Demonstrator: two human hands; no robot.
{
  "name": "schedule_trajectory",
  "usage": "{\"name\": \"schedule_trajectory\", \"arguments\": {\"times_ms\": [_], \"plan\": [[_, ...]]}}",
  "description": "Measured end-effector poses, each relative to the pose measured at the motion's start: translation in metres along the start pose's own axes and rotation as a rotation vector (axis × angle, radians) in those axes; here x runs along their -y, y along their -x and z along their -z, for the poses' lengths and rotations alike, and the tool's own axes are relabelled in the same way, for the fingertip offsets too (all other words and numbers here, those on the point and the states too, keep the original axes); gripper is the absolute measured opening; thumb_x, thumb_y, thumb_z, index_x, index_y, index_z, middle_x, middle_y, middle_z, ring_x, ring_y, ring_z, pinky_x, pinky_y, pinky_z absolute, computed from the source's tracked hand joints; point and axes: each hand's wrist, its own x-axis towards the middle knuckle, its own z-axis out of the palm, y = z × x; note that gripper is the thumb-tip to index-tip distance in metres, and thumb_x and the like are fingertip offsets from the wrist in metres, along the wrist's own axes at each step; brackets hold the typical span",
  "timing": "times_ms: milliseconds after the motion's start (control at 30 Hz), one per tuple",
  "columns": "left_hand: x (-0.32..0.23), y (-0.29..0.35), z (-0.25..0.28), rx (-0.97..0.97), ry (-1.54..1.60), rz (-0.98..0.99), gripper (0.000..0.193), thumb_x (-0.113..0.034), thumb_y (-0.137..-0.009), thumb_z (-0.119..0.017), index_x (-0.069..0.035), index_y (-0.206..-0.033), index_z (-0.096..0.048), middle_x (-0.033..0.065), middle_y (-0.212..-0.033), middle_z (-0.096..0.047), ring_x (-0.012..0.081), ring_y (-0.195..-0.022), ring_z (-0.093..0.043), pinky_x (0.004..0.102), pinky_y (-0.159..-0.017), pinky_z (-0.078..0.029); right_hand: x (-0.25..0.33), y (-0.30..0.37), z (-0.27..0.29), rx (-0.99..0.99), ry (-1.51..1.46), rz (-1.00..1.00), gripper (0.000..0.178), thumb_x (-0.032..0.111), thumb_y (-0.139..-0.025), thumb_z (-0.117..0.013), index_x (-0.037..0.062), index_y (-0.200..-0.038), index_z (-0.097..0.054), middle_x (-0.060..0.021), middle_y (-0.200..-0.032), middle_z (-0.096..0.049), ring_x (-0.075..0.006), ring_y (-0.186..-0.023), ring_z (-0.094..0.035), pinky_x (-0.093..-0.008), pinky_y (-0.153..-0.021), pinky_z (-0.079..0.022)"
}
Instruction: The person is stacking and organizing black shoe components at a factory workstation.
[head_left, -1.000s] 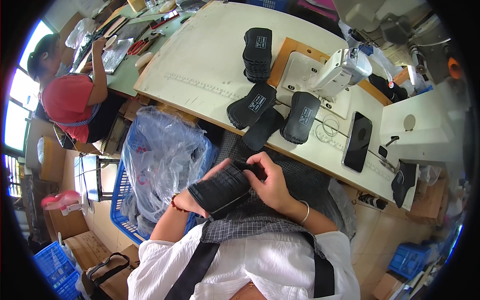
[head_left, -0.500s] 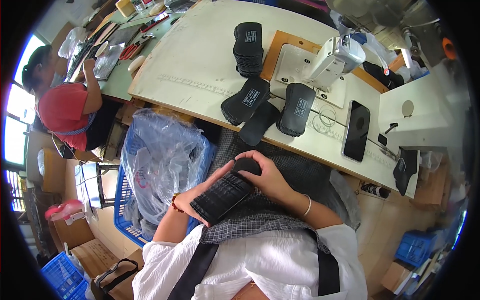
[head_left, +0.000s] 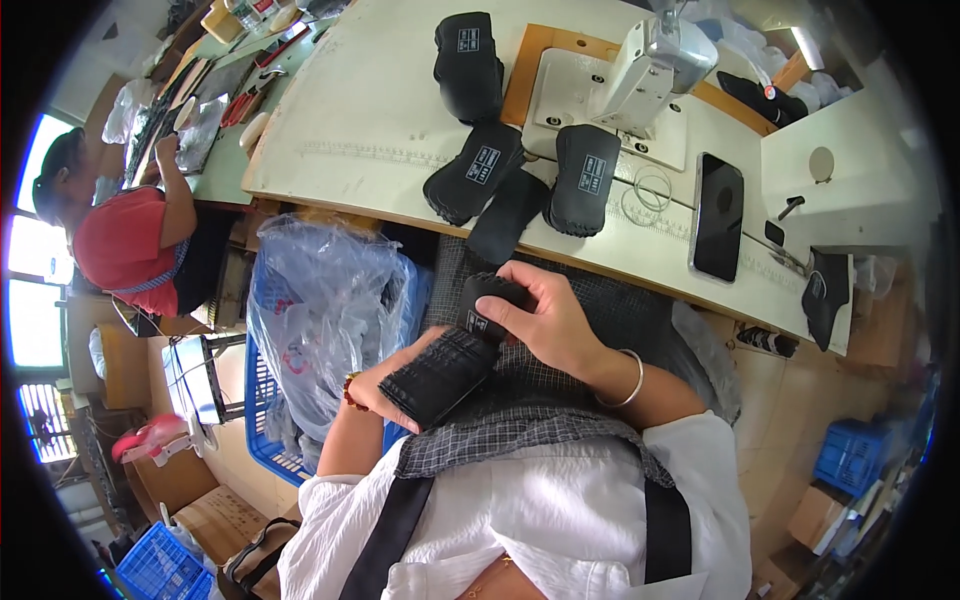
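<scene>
My left hand (head_left: 385, 385) is closed around a thick stack of black shoe-tongue-shaped pieces (head_left: 438, 378) above my lap, its layered edges turned toward me. At the stack's far end, my right hand (head_left: 550, 318) grips the bent-up end pieces, the thumb on top and the fingers behind. A white printed mark shows near that thumb. Beyond my hands, similar black pieces lie on the table: a tall pile (head_left: 468, 65), a fanned pile (head_left: 475, 175), a dark plain piece (head_left: 508, 215) and another pile (head_left: 582, 180).
A white sewing machine head (head_left: 640, 75) stands on the pale worktable (head_left: 350, 100). Right of it lie a phone (head_left: 717, 215), a thin ring (head_left: 647, 195) and a black shaped piece (head_left: 825, 297). A blue basket (head_left: 262, 420) with plastic bags is at left; a person in red (head_left: 130, 235) works beyond.
My right hand has shifted slightly right and its thumb now presses the end of the stack, where a white mark has come into sight. The left hand still holds the stack.
</scene>
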Motion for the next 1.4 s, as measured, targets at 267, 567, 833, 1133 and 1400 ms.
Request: {"name": "schedule_trajectory", "arguments": {"times_ms": [267, 567, 833, 1133, 1400], "plan": [[-0.010, 0.035, 0.034, -0.329, 0.206, 0.067, 0.126, -0.037, -0.050, -0.097, 0.010, -0.146, -0.030, 0.0196, -0.151, -0.036, 0.0294, -0.138, -0.038, 0.0445, -0.115, -0.025, 0.045, 0.013, 0.024, -0.043, -0.126, 0.300, 0.013, 0.007, -0.093, -0.067, 0.0003, -0.101, -0.060, -0.0002, -0.089, -0.057, -0.0033, -0.075, -0.053, -0.0179, -0.063, -0.043], [-0.158, -0.036, 0.188, -0.849, 0.210, 0.156, 0.056, -0.035, -0.089, -0.071, -0.002, -0.131, -0.053, 0.0118, -0.125, -0.063, 0.0262, -0.108, -0.065, 0.0403, -0.093, -0.055, 0.020, 0.005, 0.013, 0.167, 0.099, 0.031, 0.019, 0.011, -0.089, -0.072, 0.0016, -0.104, -0.063, 0.0009, -0.084, -0.066, -0.0021, -0.073, -0.057, -0.0185, -0.062, -0.046], [-0.175, -0.079, 0.246, -0.909, -0.455, 0.642, 0.052, -0.037, -0.086, -0.075, -0.005, -0.124, -0.063, 0.0078, -0.109, -0.069, 0.0209, -0.094, -0.067, 0.0331, -0.078, -0.053, 0.075, -0.029, 0.032, 0.076, 0.420, 0.243, 0.020, 0.008, -0.087, -0.071, 0.0019, -0.102, -0.059, -0.0129, -0.081, -0.065, -0.0146, -0.068, -0.060, -0.0295, -0.063, -0.047], [-0.168, -0.116, 0.095, -0.774, -1.341, -0.156, 0.034, -0.006, -0.078, -0.076, -0.003, -0.109, -0.065, 0.0120, -0.105, -0.064, 0.0259, -0.099, -0.061, 0.0344, -0.091, -0.047, 0.150, -0.144, 0.060, 0.494, 1.152, 0.412, 0.024, -0.001, -0.081, -0.053, 0.0070, -0.100, -0.065, -0.0133, -0.098, -0.066, -0.0341, -0.098, -0.062, -0.0412, -0.085, -0.047], [-0.105, -0.107, 0.038, -0.850, -1.013, 0.040, 0.031, -0.015, -0.074, -0.081, -0.003, -0.095, -0.062, 0.0127, -0.094, -0.063, 0.0268, -0.089, -0.062, 0.0366, -0.077, -0.050, 0.127, -0.170, -0.007, 0.937, 1.772, 0.185, 0.027, 0.003, -0.078, -0.059, 0.0170, -0.095, -0.073, -0.0057, -0.087, -0.070, -0.0270, -0.093, -0.065, -0.0440, -0.086, -0.042]]}}
